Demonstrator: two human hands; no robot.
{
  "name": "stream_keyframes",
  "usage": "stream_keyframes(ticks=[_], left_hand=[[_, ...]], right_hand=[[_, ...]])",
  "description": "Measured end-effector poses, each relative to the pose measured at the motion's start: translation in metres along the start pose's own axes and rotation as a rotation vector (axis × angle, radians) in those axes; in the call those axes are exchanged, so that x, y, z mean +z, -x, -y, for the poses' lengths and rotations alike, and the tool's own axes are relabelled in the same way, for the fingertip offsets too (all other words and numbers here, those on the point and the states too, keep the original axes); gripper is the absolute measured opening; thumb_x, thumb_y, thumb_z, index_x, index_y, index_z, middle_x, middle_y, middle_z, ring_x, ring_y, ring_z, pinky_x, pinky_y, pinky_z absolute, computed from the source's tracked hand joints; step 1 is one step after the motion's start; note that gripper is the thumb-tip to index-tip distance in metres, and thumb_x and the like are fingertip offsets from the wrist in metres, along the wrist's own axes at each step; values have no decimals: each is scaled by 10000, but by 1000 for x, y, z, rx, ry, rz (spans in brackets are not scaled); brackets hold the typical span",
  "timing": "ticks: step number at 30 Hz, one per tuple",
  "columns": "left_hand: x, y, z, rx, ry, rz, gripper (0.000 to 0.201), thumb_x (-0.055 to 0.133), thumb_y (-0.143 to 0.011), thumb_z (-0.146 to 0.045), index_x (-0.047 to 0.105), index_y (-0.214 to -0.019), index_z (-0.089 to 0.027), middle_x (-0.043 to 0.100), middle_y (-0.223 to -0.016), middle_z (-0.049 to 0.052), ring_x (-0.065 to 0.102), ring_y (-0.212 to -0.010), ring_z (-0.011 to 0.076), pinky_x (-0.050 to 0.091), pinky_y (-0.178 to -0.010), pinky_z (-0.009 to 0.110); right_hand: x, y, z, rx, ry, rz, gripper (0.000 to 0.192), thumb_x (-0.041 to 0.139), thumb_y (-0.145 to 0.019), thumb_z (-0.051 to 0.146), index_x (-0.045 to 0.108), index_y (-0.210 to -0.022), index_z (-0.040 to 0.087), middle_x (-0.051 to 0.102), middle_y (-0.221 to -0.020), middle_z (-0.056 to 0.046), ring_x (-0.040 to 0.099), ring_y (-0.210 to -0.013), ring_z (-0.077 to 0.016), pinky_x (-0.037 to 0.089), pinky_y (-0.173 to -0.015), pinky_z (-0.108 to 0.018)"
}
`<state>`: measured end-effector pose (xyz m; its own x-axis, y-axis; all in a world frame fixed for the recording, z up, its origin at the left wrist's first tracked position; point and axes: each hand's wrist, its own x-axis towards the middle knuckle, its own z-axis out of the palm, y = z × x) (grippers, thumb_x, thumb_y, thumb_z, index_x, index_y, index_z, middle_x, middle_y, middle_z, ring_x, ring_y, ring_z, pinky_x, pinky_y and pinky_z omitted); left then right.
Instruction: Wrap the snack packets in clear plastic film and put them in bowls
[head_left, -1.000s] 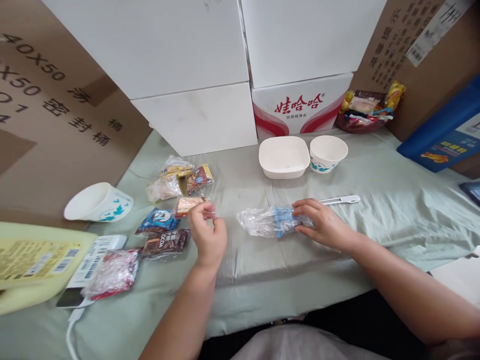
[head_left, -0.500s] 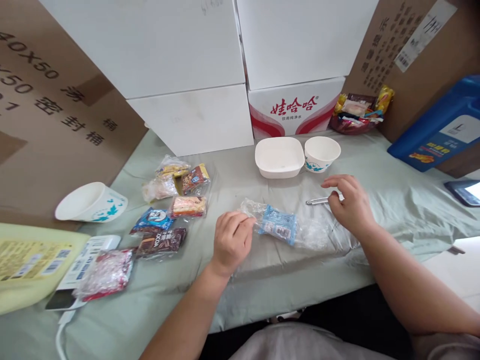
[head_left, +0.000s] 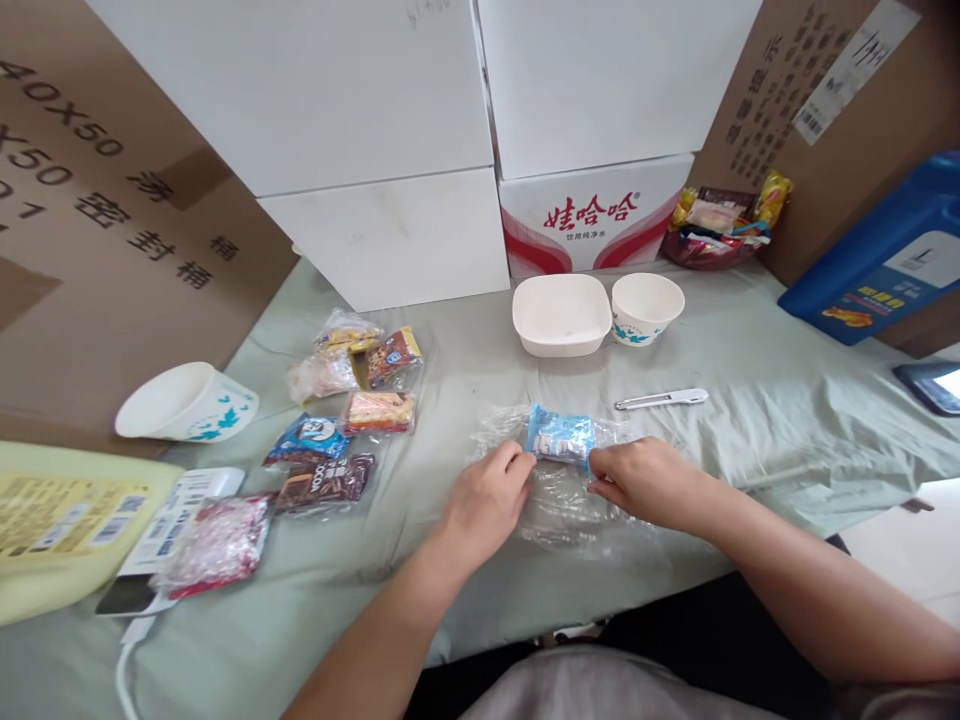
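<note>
Head view: both hands rest on a clear plastic bag [head_left: 559,495] spread flat on the tabletop [head_left: 750,440]. Left hand [head_left: 487,500] pinches the bag's left edge; right hand [head_left: 645,482] pinches its right edge. A blue snack packet [head_left: 559,437] lies inside the bag, between the hands. A white utility knife [head_left: 660,399] lies just beyond.

one head cam, looks fwd and down from close above the table [head_left: 787,400]; stacked boxes [head_left: 375,100] fill the far side.
</note>
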<state>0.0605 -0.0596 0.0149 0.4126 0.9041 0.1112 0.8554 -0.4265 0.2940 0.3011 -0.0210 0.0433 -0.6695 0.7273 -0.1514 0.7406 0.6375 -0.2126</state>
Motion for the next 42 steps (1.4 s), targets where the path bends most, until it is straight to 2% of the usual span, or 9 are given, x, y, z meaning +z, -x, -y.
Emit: stream_keyframes(ticks=[4, 9, 15, 20, 26, 32, 36, 39, 42], left_hand=[[4, -7, 8, 2, -3, -61, 563, 734, -749, -148, 530, -1269, -224, 582, -1275, 114, 570, -1180, 314, 499, -963, 472], [5, -9, 20, 12, 99, -5, 1075, 846, -656, -229, 201, -1513, -294, 297, -1567, 162, 346, -1419, 347, 377, -1104, 532], [10, -6, 30, -23, 160, 19, 1209, 871, -618, -318, 93, -1543, -320, 362, -1544, 153, 369, -1408, 346, 349, -1109, 547], [12, -7, 35, -44, 113, 43, 1218, 870, -597, -409, 117, -1545, -281, 284, -1576, 185, 348, -1416, 361, 342, -1098, 525], [12, -7, 37, -49, 84, 64, 1030, 827, -632, -477, 307, -1496, -269, 299, -1571, 173, 387, -1388, 368, 343, -1089, 524], [10, -4, 36, -36, 85, 66, 958, 830, -638, -483, 388, -1457, -253, 306, -1568, 175, 373, -1398, 369, 353, -1092, 526], [4, 0, 38, -102, 52, 18, 876, 820, -656, -497, 448, -1417, -271, 326, -1559, 157, 411, -1355, 392, 391, -1056, 532], [-5, 0, 36, -142, -11, -120, 666, 750, -753, -478, 531, -1334, -238, 430, -1483, 158, 485, -1260, 367, 442, -999, 511], [-10, -4, 32, -114, -15, -295, 365, 601, -893, -385, 610, -1208, -202, 603, -1248, 140, 570, -1107, 298, 476, -953, 469]], right_hand=[[8, -9, -9, -2, -75, -192, 339, 705, -828, 375, 605, -1076, 167, 691, -992, -106, 666, -891, -272, 518, -728, -370], [29, -25, -12, -93, -129, -345, 711, 742, -775, 332, 432, -1394, 169, 502, -1390, -189, 512, -1240, -343, 458, -993, -518], [25, -35, -30, 26, -412, -452, 348, 468, -956, 381, 582, -1232, 204, 698, -1104, -112, 655, -981, -265, 519, -857, -434], [8, -67, -56, 365, -1097, -499, 493, 444, -887, 667, 587, -776, 209, 578, -566, -7, 567, -516, -163, 459, -489, -272], [-16, -113, -52, 467, -1634, -584, 412, 468, -900, 622, 525, -886, 214, 706, -872, -90, 670, -702, -184, 527, -531, -281], [6, -88, -57, 472, -1216, -506, 420, 606, -810, 539, 533, -1065, 214, 665, -1066, -83, 672, -742, -184, 542, -616, -323], [19, -58, -74, 437, -555, -724, 390, 670, -766, 423, 604, -1079, 200, 648, -1093, -119, 629, -917, -278, 515, -836, -503], [17, -45, -67, 259, -192, -872, 247, 576, -867, 335, 639, -1068, 205, 649, -1100, -145, 561, -1093, -342, 438, -947, -579], [21, -46, -39, -5, -156, -721, 277, 500, -938, 317, 624, -1168, 222, 657, -1136, -130, 559, -1137, -302, 446, -982, -521]])
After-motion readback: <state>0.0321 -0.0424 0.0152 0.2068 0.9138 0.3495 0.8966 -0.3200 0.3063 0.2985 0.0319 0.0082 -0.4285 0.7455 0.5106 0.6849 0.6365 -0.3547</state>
